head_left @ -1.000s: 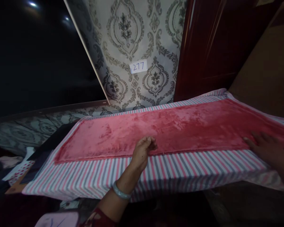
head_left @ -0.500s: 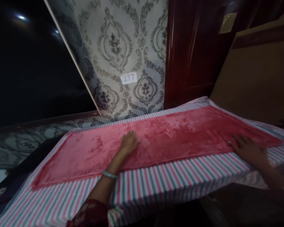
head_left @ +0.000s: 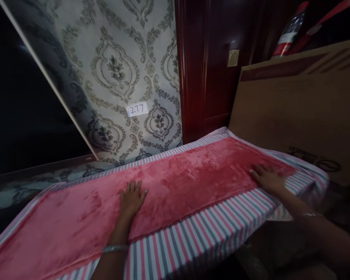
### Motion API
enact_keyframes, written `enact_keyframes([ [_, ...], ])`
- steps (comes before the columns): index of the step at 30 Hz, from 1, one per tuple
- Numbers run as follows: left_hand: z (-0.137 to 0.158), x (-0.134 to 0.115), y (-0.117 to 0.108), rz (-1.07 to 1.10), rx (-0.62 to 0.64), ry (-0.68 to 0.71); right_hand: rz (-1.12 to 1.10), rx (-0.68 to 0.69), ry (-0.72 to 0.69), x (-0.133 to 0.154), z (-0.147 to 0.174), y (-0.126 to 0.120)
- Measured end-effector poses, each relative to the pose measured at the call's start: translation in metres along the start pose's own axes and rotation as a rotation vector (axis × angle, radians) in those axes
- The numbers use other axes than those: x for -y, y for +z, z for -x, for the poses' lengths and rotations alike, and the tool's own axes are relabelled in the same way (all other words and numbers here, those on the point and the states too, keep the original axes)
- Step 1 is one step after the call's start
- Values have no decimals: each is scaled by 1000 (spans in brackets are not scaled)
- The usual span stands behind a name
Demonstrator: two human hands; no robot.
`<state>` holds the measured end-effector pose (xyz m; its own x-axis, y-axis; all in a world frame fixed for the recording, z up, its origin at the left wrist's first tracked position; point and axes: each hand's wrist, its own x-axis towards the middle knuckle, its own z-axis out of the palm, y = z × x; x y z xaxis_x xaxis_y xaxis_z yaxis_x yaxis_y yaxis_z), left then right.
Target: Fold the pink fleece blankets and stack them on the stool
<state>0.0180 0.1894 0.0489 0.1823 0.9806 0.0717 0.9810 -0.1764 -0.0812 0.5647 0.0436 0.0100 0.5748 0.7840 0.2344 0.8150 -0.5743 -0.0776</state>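
Observation:
A long pink plush cloth (head_left: 186, 186) lies spread flat over a striped cloth (head_left: 204, 229) of pink, grey and white that covers the table. My left hand (head_left: 131, 198) rests on the plush near its middle, palm down, fingers spread. Toward the plush's right end lies my right hand (head_left: 268, 179), also flat, its fingers apart and pointing left. Neither hand grips anything. The plush looks mostly smooth, with darker brushed patches in its pile.
A large cardboard box (head_left: 291, 112) stands at the right behind the table's end, with a red-capped bottle (head_left: 290, 35) above it. Patterned wallpaper (head_left: 116, 74) bearing a paper label (head_left: 137, 109) marked 277 is behind. A dark screen (head_left: 32, 105) fills the left.
The view has swung right, bringing the bottle into sight. My left hand's fingers have gone from bunched together to spread out on the plush. My right hand stays flat near the right end.

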Motion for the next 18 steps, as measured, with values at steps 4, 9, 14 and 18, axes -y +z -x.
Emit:
enact_keyframes([
  [4, -3, 1, 1, -7, 0, -4, -101, 24, -175, 55, -17, -18],
  [9, -7, 3, 6, 20, -4, -13, -93, 99, -216, 88, -31, -5],
  [14, -6, 0, 4, 11, 11, -21, -95, 113, -168, 76, -32, 20],
  [18, 0, -4, 1, 38, 33, -25, -125, 88, -188, 70, -34, 29],
])
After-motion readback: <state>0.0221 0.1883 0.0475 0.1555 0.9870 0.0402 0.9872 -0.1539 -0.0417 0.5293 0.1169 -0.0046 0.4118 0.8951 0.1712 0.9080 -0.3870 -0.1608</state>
